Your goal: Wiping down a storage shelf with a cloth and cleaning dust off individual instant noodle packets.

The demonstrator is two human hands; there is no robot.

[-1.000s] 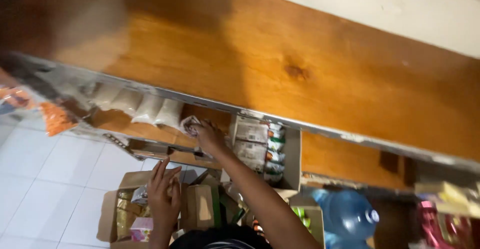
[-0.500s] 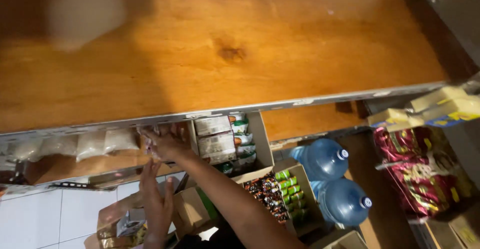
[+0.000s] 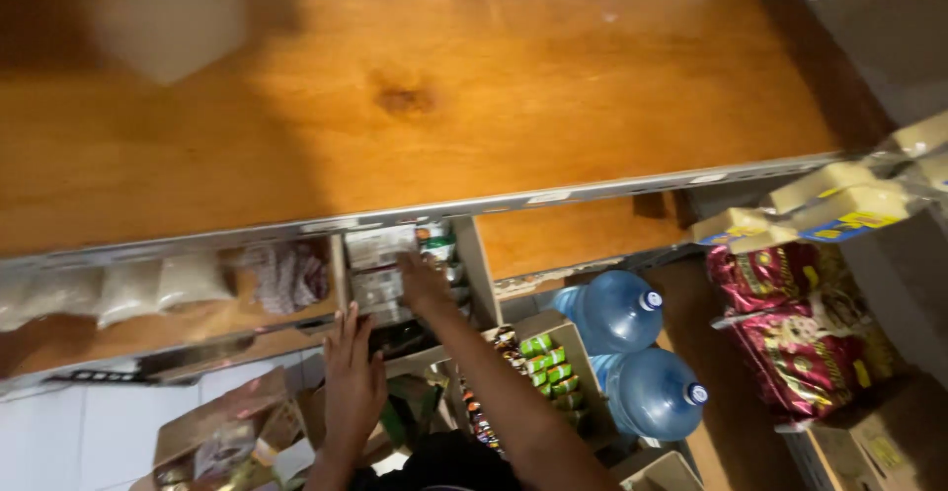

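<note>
1. Reaching under the wooden shelf (image 3: pixel 415 106), the right hand (image 3: pixel 427 284) is resting on stacked packets (image 3: pixel 377 272) inside an open box (image 3: pixel 474 269); its grip cannot be told.
2. Hovering just below, the left hand (image 3: pixel 353 384) is spreading its fingers flat.
3. Standing nearby are two blue water jugs (image 3: pixel 632 353).

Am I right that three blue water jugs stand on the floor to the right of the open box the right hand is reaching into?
Not quite: the head view shows two blue water jugs, not three, right of the open box that the right hand reaches into.
</note>
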